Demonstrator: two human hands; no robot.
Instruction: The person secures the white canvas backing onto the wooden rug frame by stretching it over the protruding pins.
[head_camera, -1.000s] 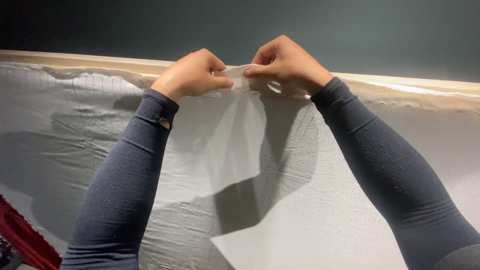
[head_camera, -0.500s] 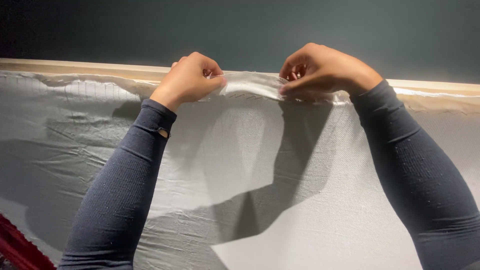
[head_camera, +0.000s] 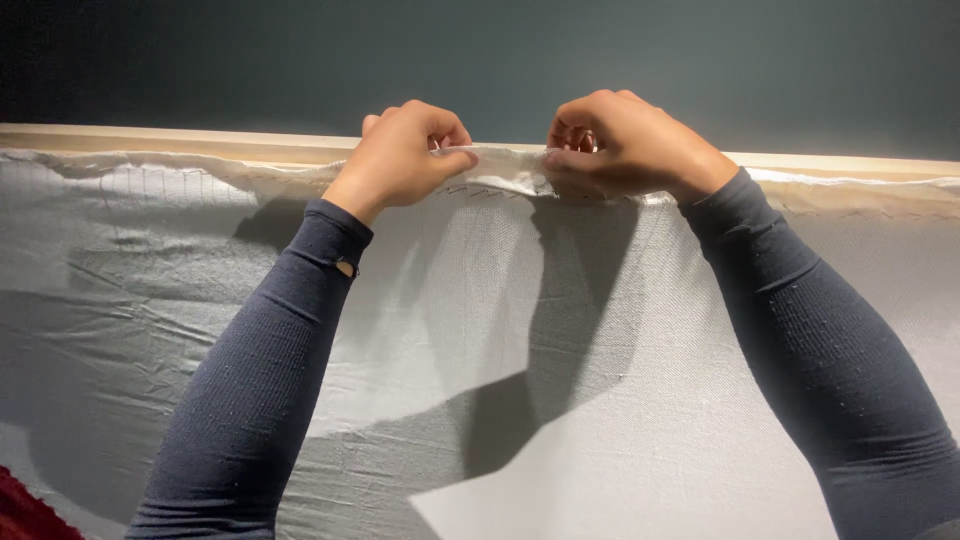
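Note:
A large sheet of white woven fabric (head_camera: 480, 330) is spread out below a pale wooden bar (head_camera: 180, 141) that runs across the top. My left hand (head_camera: 400, 155) pinches the fabric's far edge against the bar, fingers curled over it. My right hand (head_camera: 625, 145) grips the same edge a short way to the right. Between the two hands the edge (head_camera: 500, 170) is bunched and lifted a little. Both arms wear dark blue-grey sleeves.
A dark teal wall (head_camera: 480, 60) stands behind the bar. Loose, frayed fabric edge runs along the bar to the left (head_camera: 120, 165) and right (head_camera: 860, 190). A dark red object (head_camera: 25, 510) shows at the bottom left corner.
My hands first spread apart along the fabric edge, then the right hand came back leftward. Both stay gripped on the edge at the bar.

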